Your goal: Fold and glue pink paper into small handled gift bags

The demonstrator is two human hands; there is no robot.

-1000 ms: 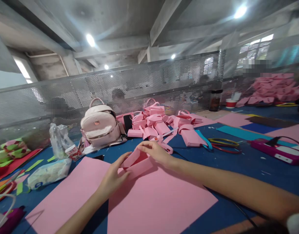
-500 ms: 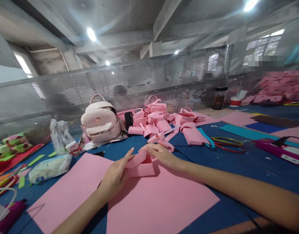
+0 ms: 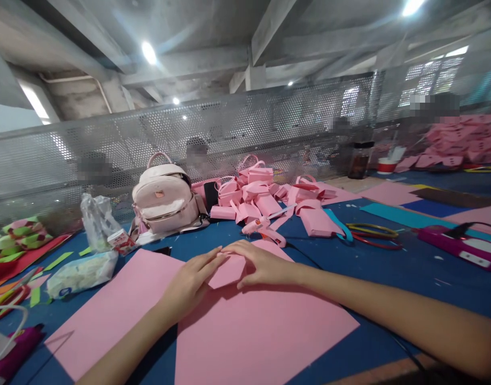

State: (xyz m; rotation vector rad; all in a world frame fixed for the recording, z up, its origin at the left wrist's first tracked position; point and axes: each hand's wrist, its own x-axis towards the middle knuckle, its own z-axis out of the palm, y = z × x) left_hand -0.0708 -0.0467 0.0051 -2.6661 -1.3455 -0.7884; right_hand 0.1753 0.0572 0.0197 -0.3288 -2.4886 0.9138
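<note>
Between my two hands is a small pink box (image 3: 228, 271) of folded sheet material, its flap side turned toward me. My left hand (image 3: 191, 280) grips its left side, fingers reaching over the top. My right hand (image 3: 261, 262) wraps round its right side, thumb at the front. The box's far side is hidden by my fingers. Beneath it lies a large pink sheet (image 3: 253, 337), and a second pink sheet (image 3: 121, 310) is to the left. Just beyond my right hand rests a pink glue gun (image 3: 263, 230).
Behind the glue gun is a heap of pink folded pieces (image 3: 257, 187). A pale backpack (image 3: 163, 200) and a clear plastic bag (image 3: 96, 222) stand left of it. Scissors (image 3: 375, 235) and a purple power strip (image 3: 457, 246) lie right. A wrapped packet (image 3: 83, 274) lies left.
The box's open inside no longer shows; its flap now faces me, folded over the front. My right hand has moved down and round it, and my left fingers reach further over the top.
</note>
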